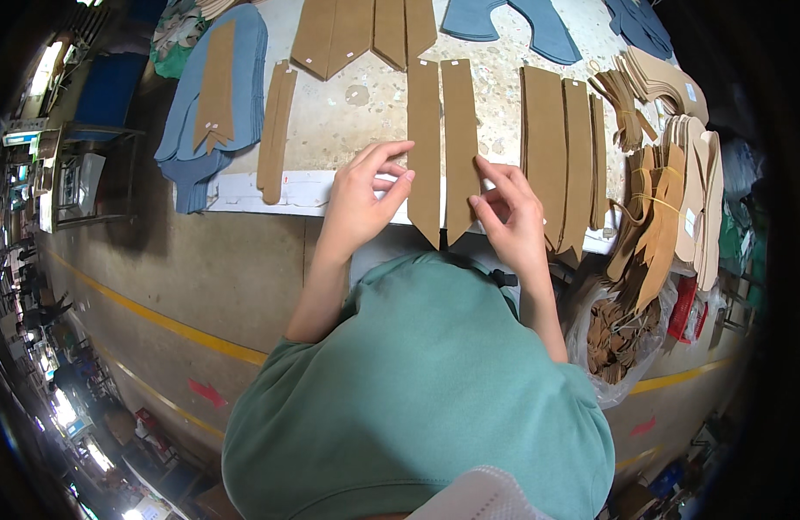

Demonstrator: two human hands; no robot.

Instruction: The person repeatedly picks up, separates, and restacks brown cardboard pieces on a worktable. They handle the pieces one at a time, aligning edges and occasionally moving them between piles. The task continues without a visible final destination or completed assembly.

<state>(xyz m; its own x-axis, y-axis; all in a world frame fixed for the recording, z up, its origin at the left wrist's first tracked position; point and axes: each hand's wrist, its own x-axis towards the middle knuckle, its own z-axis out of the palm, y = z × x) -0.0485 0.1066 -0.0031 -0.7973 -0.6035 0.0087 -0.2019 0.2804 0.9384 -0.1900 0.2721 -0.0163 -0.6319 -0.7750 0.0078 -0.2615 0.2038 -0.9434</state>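
Two long brown fabric strips lie side by side across the table's near edge, with small white stickers at their far ends. Both the left strip [424, 143] and the right strip [459, 143] have slanted near ends that hang over the edge, with a narrow gap between them. My left hand [365, 195] is open, its index finger and thumb tips at the outer edge of the left strip. Along the outer edge of the right strip, my right hand [511, 212] is open too, fingers curved and apart. Neither hand grips anything that I can see.
Stacked brown strips [551, 147] lie right of my hands; narrower ones [278, 130] lie left. Brown pieces [339, 35] and a blue curved piece [512, 22] are farther back. Blue panels [235, 87] stand at left. Tied bundles [651, 208] overhang the right edge above a scrap bag [621, 347].
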